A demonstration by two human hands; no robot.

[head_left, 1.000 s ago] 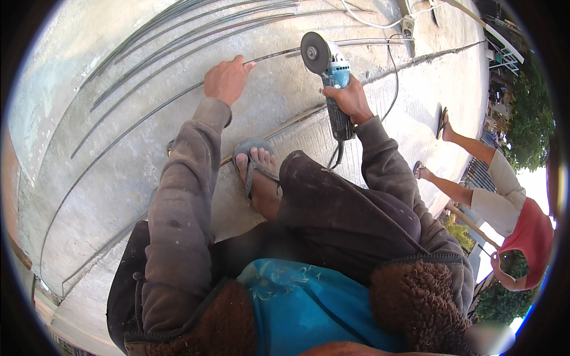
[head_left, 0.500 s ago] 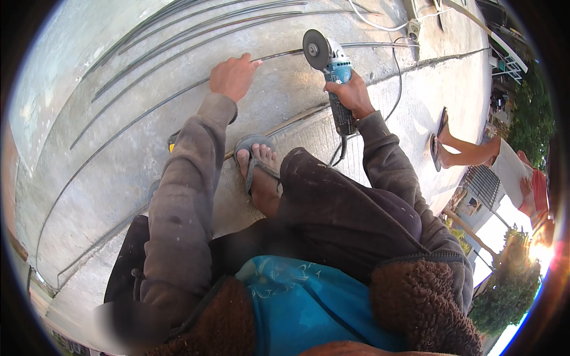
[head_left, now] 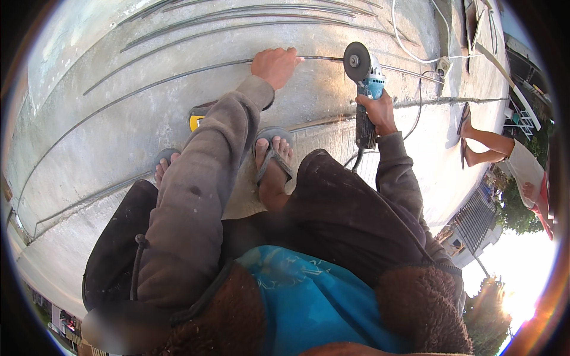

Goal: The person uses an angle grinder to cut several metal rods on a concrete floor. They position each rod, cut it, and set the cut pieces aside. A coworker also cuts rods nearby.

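Observation:
My right hand (head_left: 378, 113) is wrapped round the dark body of an angle grinder (head_left: 373, 86) with a teal housing. Its round black disc (head_left: 355, 62) stands upright beside a thin steel rod (head_left: 323, 58), overlapping it in the view. I cannot tell whether disc and rod touch. To the left of the disc, my left hand (head_left: 275, 67) is closed over the same rod, its fingertips pointing toward the grinder. The rod runs left from there in a long curve over the concrete. The grinder's cord leaves the lower end of its handle.
Several more steel rods (head_left: 237, 26) lie farther off. A yellow and black object (head_left: 196, 121) is partly behind my left sleeve. My sandalled foot (head_left: 273, 157) is below the hands. A white cable and socket (head_left: 443, 65) lie far right, near another person's legs (head_left: 490, 145).
The view has swung left, so hands, grinder and rods appear farther right. More of the yellow and black object and my left foot shows. Both hands keep their holds.

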